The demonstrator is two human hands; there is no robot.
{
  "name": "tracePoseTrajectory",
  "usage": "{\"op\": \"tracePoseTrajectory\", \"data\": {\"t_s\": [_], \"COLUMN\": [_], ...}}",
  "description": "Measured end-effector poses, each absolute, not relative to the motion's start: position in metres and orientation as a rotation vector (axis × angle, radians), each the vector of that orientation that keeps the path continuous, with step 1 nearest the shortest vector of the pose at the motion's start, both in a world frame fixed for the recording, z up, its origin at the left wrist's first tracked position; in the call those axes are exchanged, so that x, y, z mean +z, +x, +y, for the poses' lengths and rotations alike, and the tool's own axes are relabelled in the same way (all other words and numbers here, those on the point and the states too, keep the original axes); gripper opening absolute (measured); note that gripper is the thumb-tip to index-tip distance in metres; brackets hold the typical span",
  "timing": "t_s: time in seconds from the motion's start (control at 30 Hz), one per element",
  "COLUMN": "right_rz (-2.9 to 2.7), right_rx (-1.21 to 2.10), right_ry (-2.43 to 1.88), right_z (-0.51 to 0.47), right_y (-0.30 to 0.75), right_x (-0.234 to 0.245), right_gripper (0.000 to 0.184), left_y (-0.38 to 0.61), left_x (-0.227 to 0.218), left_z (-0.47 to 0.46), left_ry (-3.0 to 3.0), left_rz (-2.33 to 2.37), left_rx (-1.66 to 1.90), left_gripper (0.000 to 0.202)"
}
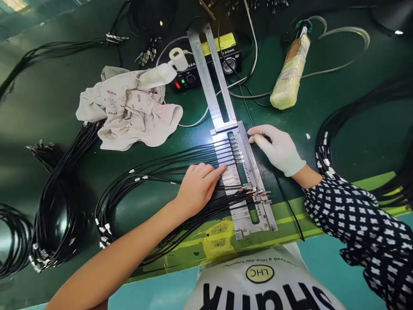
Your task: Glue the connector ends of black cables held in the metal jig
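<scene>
The black cables (222, 200) lie across the slotted metal fixture (254, 178) at the front of the green work surface (312, 99). The upper cables run side by side, stripped ends at the slot; the lower cables are bunched, ends on the right-hand rail. The left hand (198, 187), bare, rests over the cables: index finger extended to the fixture, remaining fingers curled together. The right hand (279, 146), gloved, is just beside the rail: thumb and index finger close together; whether they pinch anything cannot be determined. Behind the fixture's upper arms stands a control box (189, 69). A printed cloth (129, 107) lies to the left; a wrapped handheld tool (290, 71) lies to the right.
</scene>
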State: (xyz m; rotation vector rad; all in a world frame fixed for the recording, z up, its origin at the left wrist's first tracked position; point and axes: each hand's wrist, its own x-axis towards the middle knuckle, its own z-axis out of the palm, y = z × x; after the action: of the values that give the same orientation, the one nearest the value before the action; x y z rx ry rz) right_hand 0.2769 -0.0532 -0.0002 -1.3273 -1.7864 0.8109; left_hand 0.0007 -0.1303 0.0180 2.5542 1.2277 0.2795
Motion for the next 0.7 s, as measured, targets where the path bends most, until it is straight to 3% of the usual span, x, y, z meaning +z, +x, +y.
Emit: {"op": "tracePoseTrajectory", "data": {"t_s": [0.17, 0.33, 0.7], "right_rz": [-1.786, -1.778, -1.790], "right_rx": [0.817, 0.827, 0.828], "right_ry": [-1.301, -1.322, -1.302], "right_z": [-0.054, -0.054, -0.053], "right_y": [0.277, 0.277, 0.278], "right_x": [0.000, 0.000, 0.000], "right_gripper": [0.023, 0.023, 0.023], "left_y": [0.005, 0.009, 0.006], "left_x": [0.028, 0.024, 0.013], "left_z": [-0.140, -0.135, -0.123], "left_ry": [2.104, 1.934, 2.398], "left_rz": [1.140, 1.245, 1.257], "left_rx": [0.304, 0.560, 0.554], "left_gripper": [0.018, 0.007, 0.023]}}
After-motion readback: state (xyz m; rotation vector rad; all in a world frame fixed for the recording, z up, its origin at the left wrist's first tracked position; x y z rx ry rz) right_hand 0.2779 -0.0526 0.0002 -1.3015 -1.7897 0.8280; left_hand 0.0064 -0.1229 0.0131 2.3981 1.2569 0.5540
